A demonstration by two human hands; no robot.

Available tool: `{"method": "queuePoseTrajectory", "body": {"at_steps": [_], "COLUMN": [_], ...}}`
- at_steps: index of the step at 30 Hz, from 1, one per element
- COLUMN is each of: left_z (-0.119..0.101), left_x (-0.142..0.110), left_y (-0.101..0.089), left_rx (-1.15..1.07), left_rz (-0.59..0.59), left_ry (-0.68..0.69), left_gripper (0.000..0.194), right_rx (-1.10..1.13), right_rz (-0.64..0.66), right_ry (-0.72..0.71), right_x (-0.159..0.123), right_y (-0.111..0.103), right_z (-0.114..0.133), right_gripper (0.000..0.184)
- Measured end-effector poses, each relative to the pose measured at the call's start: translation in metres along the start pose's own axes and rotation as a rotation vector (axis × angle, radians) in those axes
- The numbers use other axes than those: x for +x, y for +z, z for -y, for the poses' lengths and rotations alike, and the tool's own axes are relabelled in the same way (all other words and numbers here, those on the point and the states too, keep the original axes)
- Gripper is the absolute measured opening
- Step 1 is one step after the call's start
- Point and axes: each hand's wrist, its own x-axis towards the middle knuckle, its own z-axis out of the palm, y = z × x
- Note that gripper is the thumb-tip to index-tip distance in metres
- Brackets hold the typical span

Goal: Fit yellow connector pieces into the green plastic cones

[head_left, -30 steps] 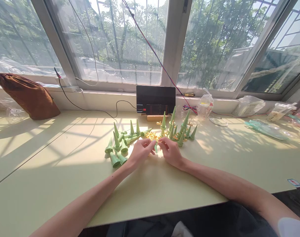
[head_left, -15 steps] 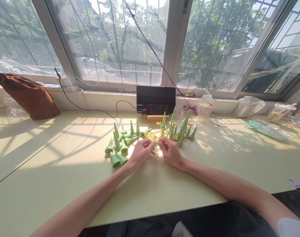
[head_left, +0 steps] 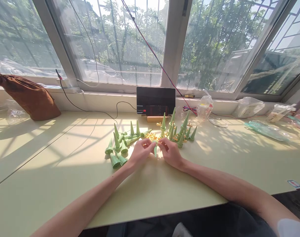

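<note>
My left hand [head_left: 141, 150] pinches a small green plastic spike [head_left: 155, 150], its pointed end turned down toward me. Close beside it, my right hand [head_left: 171, 152] has its thumb and fingers pressed together at the wide top of the spike; what sits between them is too small to make out. Just beyond my fingertips lies a pile of small yellow plastic pieces [head_left: 153, 136]. To the left, several green spikes [head_left: 116, 160] stand or lie in a loose group. On the right, several more spikes [head_left: 185, 123] stand upright, some with yellow pieces sticking out of their sides.
A black tablet [head_left: 156, 96] leans at the window wall, with a phone [head_left: 157, 110] on a wooden stand [head_left: 153, 119] before it. A brown cloth bag [head_left: 31, 98] stands far left. Plastic bags [head_left: 266, 130] and a coiled cable [head_left: 218, 122] lie right.
The spike between my hands has tilted slightly, its tip now a little lower and nearer to me. Both hands stay in nearly the same place.
</note>
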Motion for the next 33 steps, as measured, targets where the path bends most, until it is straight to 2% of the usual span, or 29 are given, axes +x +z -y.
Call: {"method": "queuePoseTrajectory", "body": {"at_steps": [7, 15, 22, 26, 29, 33], "left_z": [0.0034, 0.0018, 0.0033, -0.0024, -0.0031, 0.0022], "left_x": [0.0002, -0.0022, -0.0014, -0.0037, -0.0034, -0.0007], "left_y": [-0.0012, 0.0021, 0.0033, 0.0034, 0.0005, -0.0033], "left_rx": [0.007, -0.089, -0.152, -0.153, -0.198, -0.235], "left_rz": [0.019, 0.109, 0.063, 0.011, 0.057, 0.126], "left_ry": [0.005, 0.003, 0.051, -0.018, -0.085, -0.151], "left_gripper": [0.022, 0.029, 0.033, 0.044, 0.055, 0.054], "right_rx": [0.006, 0.007, 0.027, 0.083, 0.132, 0.139], "right_rz": [-0.005, 0.007, -0.002, -0.022, -0.033, -0.032], "right_ry": [-0.001, -0.018, 0.007, 0.017, 0.020, 0.020], "right_x": [-0.0003, -0.0010, -0.0021, -0.0025, -0.0023, -0.0014], "right_y": [0.0004, 0.0017, 0.0014, 0.0022, 0.0020, 0.0000], "right_z": [0.0005, -0.0005, 0.0008, 0.0024, 0.0045, 0.0079], "right_gripper": [0.012, 0.013, 0.014, 0.013, 0.013, 0.015]}}
